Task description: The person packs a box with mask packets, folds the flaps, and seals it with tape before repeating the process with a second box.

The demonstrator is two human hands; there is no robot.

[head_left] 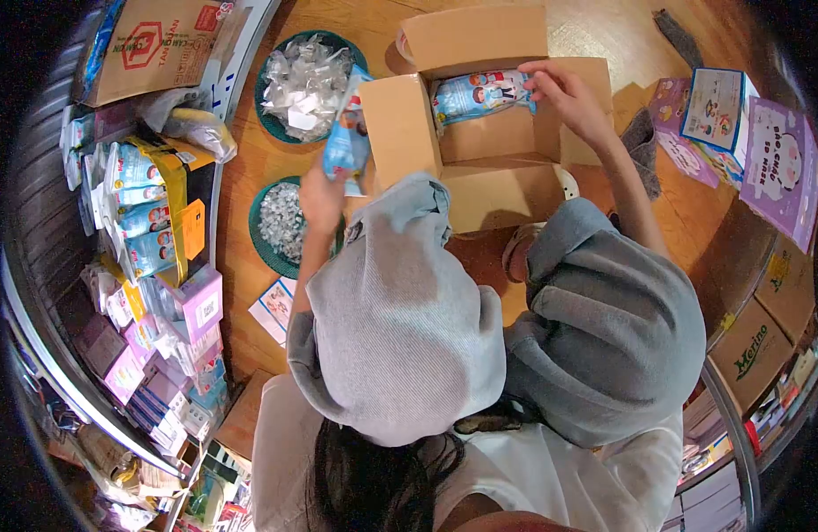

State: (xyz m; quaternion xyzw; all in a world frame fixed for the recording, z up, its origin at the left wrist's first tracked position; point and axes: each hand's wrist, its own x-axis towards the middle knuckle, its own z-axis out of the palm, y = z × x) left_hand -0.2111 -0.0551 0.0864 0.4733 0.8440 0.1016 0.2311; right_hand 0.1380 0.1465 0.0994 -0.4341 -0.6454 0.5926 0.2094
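An open cardboard box (489, 193) stands on the wooden floor in front of my knees, flaps spread. Inside it lies a blue printed packet (480, 95) near the far wall. My right hand (564, 96) reaches over the box, its fingertips at the right end of that packet. Left of the box, my left hand (323, 197) is closed around the lower part of a second blue packet (347, 142), which is tilted upright beside the left flap. Some of the left fingers are hidden behind the packet.
Two green baskets, one with clear plastic packs (307, 84) and one with small silvery pieces (282, 222), stand at the left. A card (274, 310) lies below them. Shelves with packets (148, 213) line the left; purple boxes (779, 168) and Merino cartons (753, 355) are right.
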